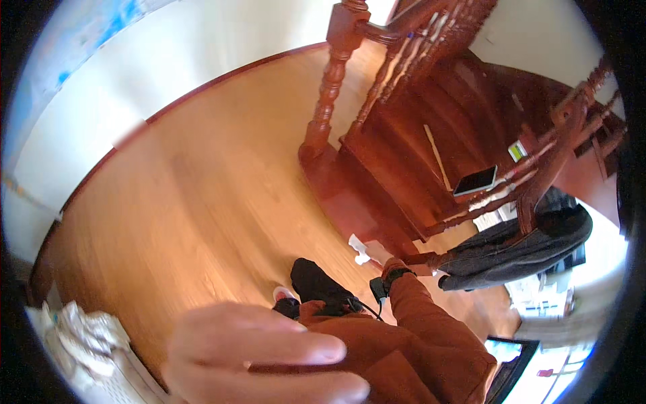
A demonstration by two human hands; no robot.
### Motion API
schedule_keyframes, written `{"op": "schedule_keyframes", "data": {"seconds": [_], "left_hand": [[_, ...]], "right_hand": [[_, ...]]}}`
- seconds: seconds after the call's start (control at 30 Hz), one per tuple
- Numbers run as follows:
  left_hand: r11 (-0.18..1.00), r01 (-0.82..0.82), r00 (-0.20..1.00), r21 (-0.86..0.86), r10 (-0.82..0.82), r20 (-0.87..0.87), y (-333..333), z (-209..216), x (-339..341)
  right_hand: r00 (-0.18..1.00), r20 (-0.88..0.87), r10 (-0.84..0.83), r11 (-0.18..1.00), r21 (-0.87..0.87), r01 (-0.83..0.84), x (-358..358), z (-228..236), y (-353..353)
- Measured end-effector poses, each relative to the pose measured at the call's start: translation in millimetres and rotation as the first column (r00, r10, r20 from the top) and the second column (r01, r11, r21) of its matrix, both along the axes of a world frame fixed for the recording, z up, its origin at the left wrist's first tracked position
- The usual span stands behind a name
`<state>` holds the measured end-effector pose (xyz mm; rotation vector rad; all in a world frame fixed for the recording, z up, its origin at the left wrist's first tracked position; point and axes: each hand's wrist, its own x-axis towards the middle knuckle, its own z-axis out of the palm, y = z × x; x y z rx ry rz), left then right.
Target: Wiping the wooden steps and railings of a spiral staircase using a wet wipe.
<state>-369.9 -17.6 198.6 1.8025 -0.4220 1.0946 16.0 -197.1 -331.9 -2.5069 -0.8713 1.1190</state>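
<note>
Close to the camera, my left hand point(262, 350) is raised with its fingers stretched out and a little apart. Nothing shows between them, and its palm side is hidden. Lower down on the right, my right hand point(378, 253) grips a crumpled white tissue or cloth point(359, 248); which of the two it is I cannot make out. That hand is at the lowest step point(350, 205) of a dark red wooden staircase; contact with the wood is hard to judge. A black band with a small black box point(379, 289) is on my right wrist.
A phone point(476, 180), a thin light stick point(437, 158) and a small green-and-white pack point(517, 151) lie on the stairs. A turned newel post point(330, 87) rises ahead. Dark grey clothing point(518, 249) hangs over the right railing. Crumpled white fabric point(87, 337) sits at lower left.
</note>
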Motion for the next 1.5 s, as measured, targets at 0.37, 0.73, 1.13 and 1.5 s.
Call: {"op": "schedule_keyframes", "data": {"seconds": [0.37, 0.73, 1.13, 1.5], "left_hand": [[0.961, 0.183, 0.972, 0.206, -0.209, 0.111, 189, -5, 130], [0.984, 0.151, 0.969, -0.093, -0.129, 0.21, 345, 3, 290], [0.918, 0.388, 0.879, -0.081, -0.342, 0.332, 626, -39, 382], [0.742, 0.61, 0.786, -0.277, -0.522, 0.332, 839, 15, 551]], "right_hand": [[0.997, 0.048, -0.057, 0.978, -0.198, 0.066, 63, -68, 113], [0.988, -0.075, 0.137, 0.92, 0.379, -0.099, 148, -13, 529], [0.984, -0.047, 0.175, 0.952, 0.264, -0.156, 270, 26, 804], [0.387, -0.913, -0.132, 0.219, 0.354, 0.909, 475, 146, 888]]}}
